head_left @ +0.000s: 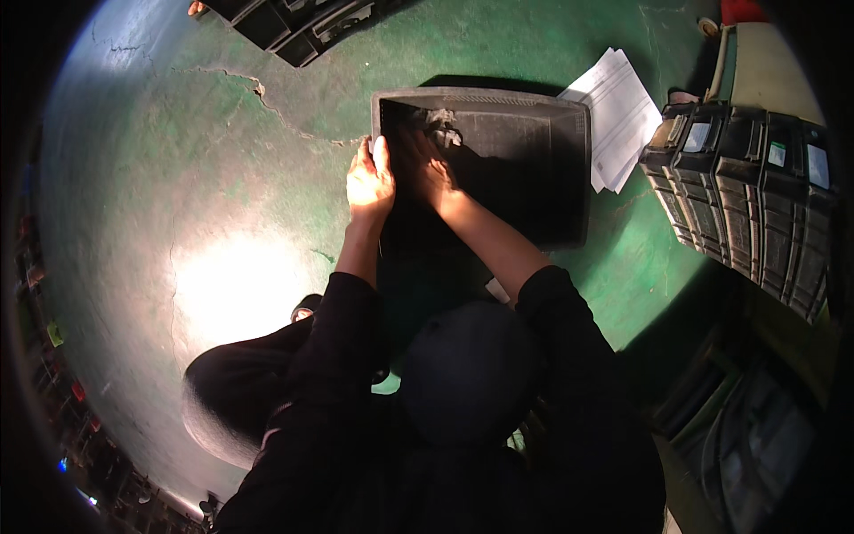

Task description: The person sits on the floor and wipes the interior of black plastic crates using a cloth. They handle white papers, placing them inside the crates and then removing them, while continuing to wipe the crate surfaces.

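Note:
A black rectangular plastic bin [525,100] stands on the green floor in front of me. My left hand [371,182] is at its left wall, thumb and fingers straddling the rim. Inside the bin, my right hand [433,178] reaches toward the far left corner with its fingers stretched out, partly in shadow. Close beside those fingertips lies a crumpled grey-white piece [444,129], perhaps cloth or paper. Whether the fingers touch it is hard to make out. Dark shade hides much of the bin's near left part.
Printed white sheets [614,120] lie on the floor by the bin's right side. Further right are stacked black crates [747,182] with labels. Another black crate [298,27] sits at the far left. Cracks run across the floor [258,178], with a bright sunlit patch.

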Demonstrator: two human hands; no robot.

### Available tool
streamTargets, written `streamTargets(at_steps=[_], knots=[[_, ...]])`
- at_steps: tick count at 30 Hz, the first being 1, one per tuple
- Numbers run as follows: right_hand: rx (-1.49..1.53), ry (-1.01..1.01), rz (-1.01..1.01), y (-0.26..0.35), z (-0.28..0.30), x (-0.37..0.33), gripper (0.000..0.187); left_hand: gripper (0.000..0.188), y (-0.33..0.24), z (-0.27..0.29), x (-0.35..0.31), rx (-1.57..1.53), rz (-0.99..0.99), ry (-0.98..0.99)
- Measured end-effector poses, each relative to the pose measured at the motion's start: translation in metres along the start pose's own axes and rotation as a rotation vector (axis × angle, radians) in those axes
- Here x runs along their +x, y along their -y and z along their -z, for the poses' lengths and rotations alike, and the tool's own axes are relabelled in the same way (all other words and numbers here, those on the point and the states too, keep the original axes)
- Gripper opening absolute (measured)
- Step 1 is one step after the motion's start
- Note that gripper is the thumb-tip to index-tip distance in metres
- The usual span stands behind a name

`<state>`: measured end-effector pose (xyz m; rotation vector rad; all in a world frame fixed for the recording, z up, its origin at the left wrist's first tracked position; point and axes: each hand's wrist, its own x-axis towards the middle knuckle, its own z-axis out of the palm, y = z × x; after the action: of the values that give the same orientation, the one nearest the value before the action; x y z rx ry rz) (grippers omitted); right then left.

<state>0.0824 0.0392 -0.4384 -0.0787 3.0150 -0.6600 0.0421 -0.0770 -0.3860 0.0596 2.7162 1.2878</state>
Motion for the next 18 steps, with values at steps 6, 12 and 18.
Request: streamTargets(at_steps=[6,12,18], knots=[[-0.52,-0.339,0.079,-0.107,0.028,-0.049,0.045,0.048,-0.003,-0.004,-0.005,-0.149,0.014,-0.096],[-0.274,-0.293,-0.525,-0.155,0.047,-0.076,0.04,0.04,0.008,-0.018,-0.004,-0.093,-0.239,-0.275],[-0.262,-0.046,-0.059,0.031,0.043,0.028,0.021,0.047,0.007,0.017,-0.022,0.053,0.048,-0.021]])
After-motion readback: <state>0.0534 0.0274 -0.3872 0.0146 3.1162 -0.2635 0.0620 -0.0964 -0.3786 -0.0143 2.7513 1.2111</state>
